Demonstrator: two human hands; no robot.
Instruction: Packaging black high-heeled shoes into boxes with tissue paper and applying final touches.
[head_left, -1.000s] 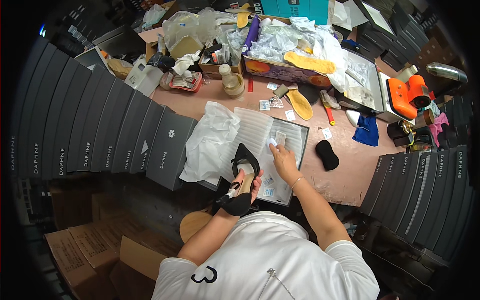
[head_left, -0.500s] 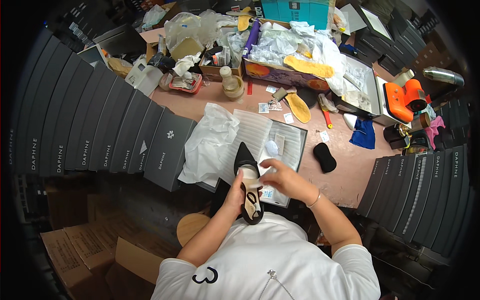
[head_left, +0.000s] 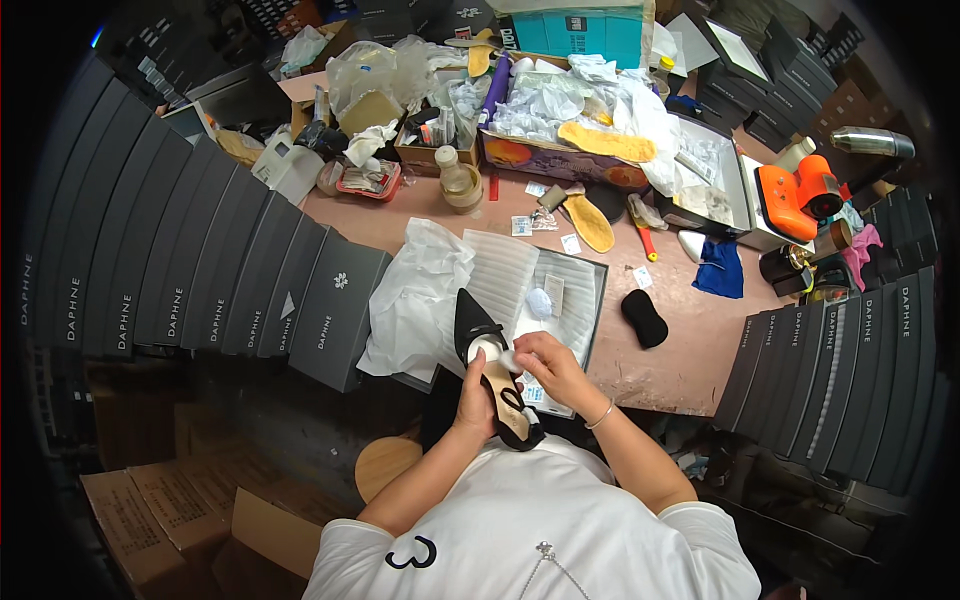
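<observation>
Left hand (head_left: 476, 400) grips the black shoe (head_left: 499, 380), likely light and semi-stiff, at midlength, the secure hold; right hand (head_left: 552, 366) apparently pinches white padding (head_left: 509, 362).

A row of closed dark grey boxes (head_left: 180, 250) is seen at nine o'clock, and a second row (head_left: 850, 390) between three and four. Brown cartons (head_left: 180, 500) are placed at eight. A bottle (head_left: 458, 180) is set at twelve; a purple box (head_left: 560, 165) is heaped with white material (head_left: 545, 97) at one. A yellow insole (head_left: 588, 222) is laid at two, a black pad (head_left: 643, 320) at three.
</observation>
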